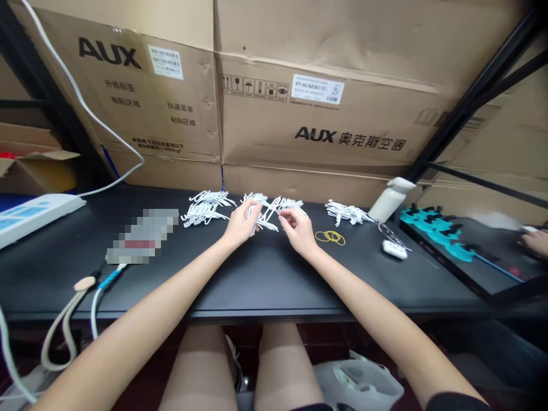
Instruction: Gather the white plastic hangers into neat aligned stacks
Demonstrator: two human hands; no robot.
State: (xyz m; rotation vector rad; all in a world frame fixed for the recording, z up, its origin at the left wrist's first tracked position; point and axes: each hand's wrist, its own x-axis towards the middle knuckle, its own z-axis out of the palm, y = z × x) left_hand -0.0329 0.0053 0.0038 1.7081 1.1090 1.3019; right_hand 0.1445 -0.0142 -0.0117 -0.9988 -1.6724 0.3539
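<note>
My left hand (243, 224) is closed around a small bundle of thin white wires (268, 226), whose loose ends stick out to the right. Just beside those ends, my right hand (298, 229) has thumb and fingers pinched together; what is between them is too small to make out. Behind both hands lie more white wire bundles (287, 203), partly hidden by the fingers. A pile of similar bundles (204, 209) is left of my left hand, and another pile (347, 212) lies to the right. Yellow rubber bands (330, 237) rest near my right wrist.
On the black table (257, 285), a pixelated object (143, 237) and a power strip (40, 214) are at left. A white bottle (391, 198), glasses (390, 233) and a white case (394, 250) stand right. Cardboard (265, 125) backs the table. Another person's hand (537, 241) shows far right.
</note>
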